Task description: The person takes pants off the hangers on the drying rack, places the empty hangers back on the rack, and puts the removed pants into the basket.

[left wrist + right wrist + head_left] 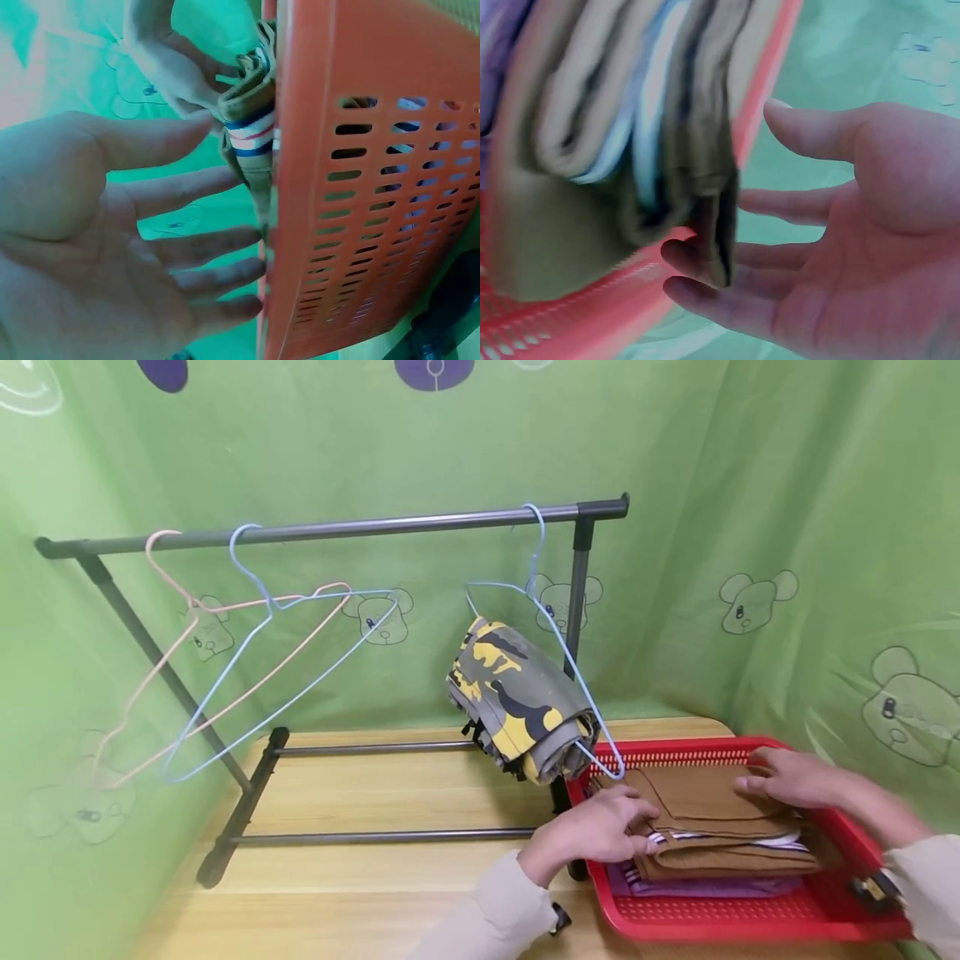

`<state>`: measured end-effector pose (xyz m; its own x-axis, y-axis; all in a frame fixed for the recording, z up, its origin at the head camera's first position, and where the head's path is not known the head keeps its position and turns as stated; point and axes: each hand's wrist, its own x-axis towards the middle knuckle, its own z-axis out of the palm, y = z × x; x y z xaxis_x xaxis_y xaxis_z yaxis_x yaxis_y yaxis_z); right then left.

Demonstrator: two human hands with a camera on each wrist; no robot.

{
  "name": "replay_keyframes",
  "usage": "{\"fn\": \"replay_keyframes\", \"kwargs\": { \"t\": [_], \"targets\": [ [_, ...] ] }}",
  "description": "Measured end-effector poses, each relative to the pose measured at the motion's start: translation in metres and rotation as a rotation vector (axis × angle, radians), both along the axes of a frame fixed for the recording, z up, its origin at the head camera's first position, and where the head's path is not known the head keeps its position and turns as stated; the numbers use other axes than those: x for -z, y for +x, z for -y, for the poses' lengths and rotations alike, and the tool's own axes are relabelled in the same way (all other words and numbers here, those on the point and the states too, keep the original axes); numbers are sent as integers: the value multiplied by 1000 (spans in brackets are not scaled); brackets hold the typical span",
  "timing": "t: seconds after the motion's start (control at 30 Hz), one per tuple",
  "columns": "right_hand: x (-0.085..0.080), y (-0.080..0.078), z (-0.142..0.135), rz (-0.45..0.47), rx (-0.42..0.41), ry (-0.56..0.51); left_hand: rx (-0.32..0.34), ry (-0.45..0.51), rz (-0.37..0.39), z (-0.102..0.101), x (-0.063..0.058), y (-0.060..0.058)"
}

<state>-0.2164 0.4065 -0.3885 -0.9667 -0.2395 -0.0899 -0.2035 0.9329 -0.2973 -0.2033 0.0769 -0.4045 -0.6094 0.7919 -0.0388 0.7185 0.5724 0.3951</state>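
Observation:
A folded brown garment (712, 793) with a striped white and navy band lies on top of the stack in the red basket (697, 931). At its left edge is my left hand (600, 831), thumb and fingers spread; in the left wrist view the thumb and index fingertips meet the striped band (251, 135). My right hand (795, 777) is at the far right edge of the brown garment. From the right wrist, its lower fingertips (686, 292) pass behind the folded edge while the thumb stands apart. Purple cloth (720, 888) shows beneath the brown garment.
A dark metal rack (360, 527) stands left of the basket. A pink hanger (165, 660) and a blue hanger (225, 672) hang on its left; another blue hanger (558, 631) on the right bears a rolled camouflage garment (517, 693), close over the basket's left corner.

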Motion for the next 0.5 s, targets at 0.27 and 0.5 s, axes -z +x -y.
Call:
{"fn": "replay_keyframes", "kwargs": {
  "t": [0.27, 0.5],
  "targets": [
    [-29, 13, 12, -59, 28, -23, 128, 84, 9, 24, 1, 9],
    [-44, 20, 40, -180, -33, -193, 145, 130, -16, 21, 8, 12]
  ]
}}
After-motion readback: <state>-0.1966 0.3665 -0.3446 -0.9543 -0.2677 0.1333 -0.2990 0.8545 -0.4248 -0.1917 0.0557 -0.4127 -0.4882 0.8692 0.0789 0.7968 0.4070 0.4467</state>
